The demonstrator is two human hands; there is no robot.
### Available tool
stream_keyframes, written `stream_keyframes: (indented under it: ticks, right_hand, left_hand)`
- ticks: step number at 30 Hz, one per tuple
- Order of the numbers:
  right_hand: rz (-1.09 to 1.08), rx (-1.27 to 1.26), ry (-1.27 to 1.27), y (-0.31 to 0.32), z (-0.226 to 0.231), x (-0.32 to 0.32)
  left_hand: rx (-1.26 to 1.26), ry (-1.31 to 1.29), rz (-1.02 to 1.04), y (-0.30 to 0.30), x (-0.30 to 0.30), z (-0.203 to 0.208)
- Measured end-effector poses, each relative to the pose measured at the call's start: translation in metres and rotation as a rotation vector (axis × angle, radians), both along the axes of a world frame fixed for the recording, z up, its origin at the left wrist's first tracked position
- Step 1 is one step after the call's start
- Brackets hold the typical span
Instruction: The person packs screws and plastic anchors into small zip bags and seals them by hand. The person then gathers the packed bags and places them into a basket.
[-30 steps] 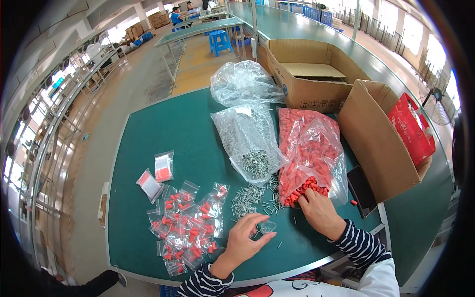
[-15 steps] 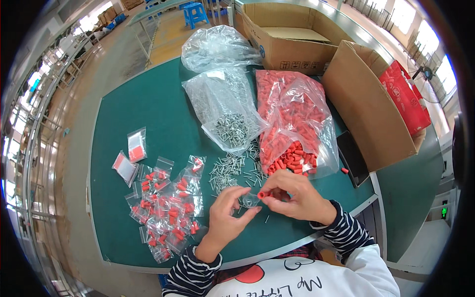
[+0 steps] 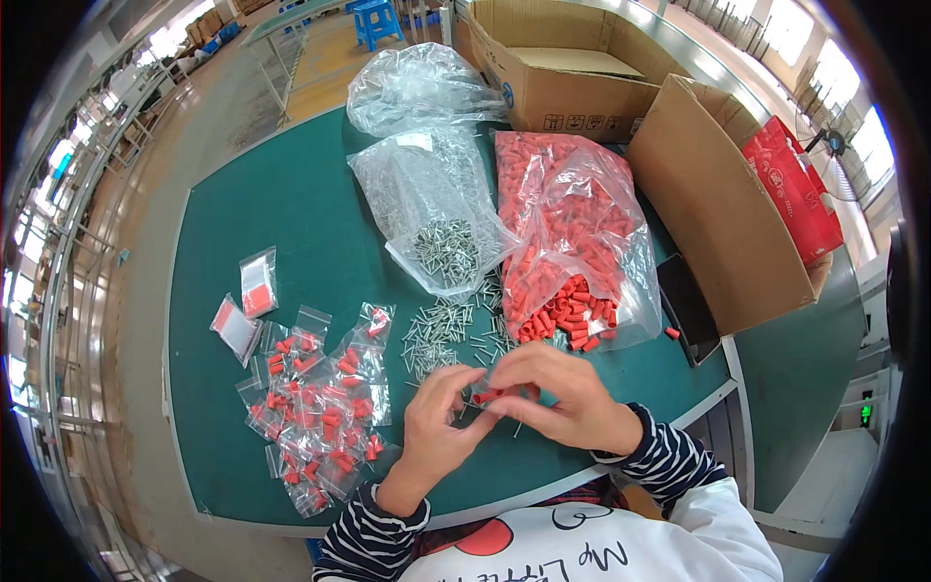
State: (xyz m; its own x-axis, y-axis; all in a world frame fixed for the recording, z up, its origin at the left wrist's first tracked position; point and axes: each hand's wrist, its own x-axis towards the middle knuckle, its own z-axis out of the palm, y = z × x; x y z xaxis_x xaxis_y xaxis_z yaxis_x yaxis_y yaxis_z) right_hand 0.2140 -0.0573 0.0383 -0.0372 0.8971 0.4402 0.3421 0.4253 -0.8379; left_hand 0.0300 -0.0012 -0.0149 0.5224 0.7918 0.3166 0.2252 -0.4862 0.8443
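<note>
While both hands meet above the near edge of the green-topped table (image 3: 281,213), a short, hollow red plastic sleeve (image 3: 486,396) sits at a small, clear plastic bag (image 3: 476,387) between them. The sleeve could catch on the bag's rim or drop onto the tabletop if the thin film folds inward or the opening is held too narrow. The loose heap of slim silver metal screws (image 3: 436,330) lies just beyond the left fingertips, so a brushing knuckle might scatter some, and a stray screw (image 3: 517,429) near the table's near edge could roll off if a sleeve cuff nudges it.

The left hand (image 3: 436,419) has its thumb and forefinger parted in a half-open curve, with the bag held between them. The right hand (image 3: 562,396) is curled in from the right, its thumb and forefinger only slightly apart at the bag and the red sleeve; the fingers hide whether it grips the sleeve or has let it go.

Toward the table's left edge lie clear packets holding red sleeves (image 3: 330,419); beyond the right hand rests a large, transparent plastic sack of red sleeves (image 3: 572,218).
</note>
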Motion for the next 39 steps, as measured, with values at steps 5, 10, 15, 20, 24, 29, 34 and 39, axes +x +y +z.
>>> stream_keyframes:
  ticks: [5, 10, 15, 20, 24, 29, 34, 39]
  right_hand:
    - [-0.115, -0.112, -0.02, -0.003, -0.009, 0.009]
    - [0.008, -0.309, 0.02, -0.009, -0.031, -0.001]
    - [0.085, -0.339, 0.15, -0.01, -0.037, -0.013]
    - [0.085, -0.341, 0.207, -0.006, -0.035, -0.012]
    - [0.057, -0.222, 0.201, -0.004, -0.028, -0.017]
    - [0.095, -0.302, 0.216, -0.006, -0.036, -0.017]
    - [0.007, -0.472, 0.499, -0.004, -0.036, -0.011]
    - [-0.029, -0.437, 0.445, -0.006, -0.033, -0.008]
  left_hand:
    - [0.015, -0.076, 0.008, 0.005, 0.0, -0.008]
    - [-0.113, -0.148, 0.068, 0.0, -0.005, -0.01]
    - [-0.378, -0.198, 0.018, -0.002, -0.008, -0.009]
    - [-0.718, -0.489, -0.05, -0.002, -0.005, 0.008]
    - [-0.545, -0.498, -0.114, -0.001, -0.011, -0.011]
    - [-0.641, -0.503, -0.099, -0.002, -0.008, 0.0]
    - [-0.557, -0.396, 0.019, 0.003, -0.011, 0.007]
    - [-0.491, -0.342, 0.021, 0.003, -0.009, 0.004]
